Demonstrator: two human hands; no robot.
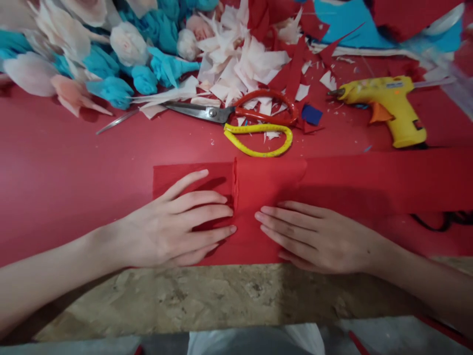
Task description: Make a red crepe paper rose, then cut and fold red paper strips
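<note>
A long strip of red crepe paper (354,172) lies along the front of the table, with a folded-over section (269,180) near its left end. My left hand (177,222) rests on the left part of the paper, fingers spread, their tips at the raised fold edge. Flat on the folded section lies my right hand (314,234), fingers stretched out and pointing left. Neither hand grips anything. Just beyond the paper are scissors (236,116) with one red and one yellow handle loop.
A yellow glue gun (391,106) lies at the right, its nozzle pointing left. Blue, white and pink paper flowers (111,59) fill the back left. White paper scraps (240,64) are heaped at the back middle. A bare wooden edge (207,296) runs along the table's front.
</note>
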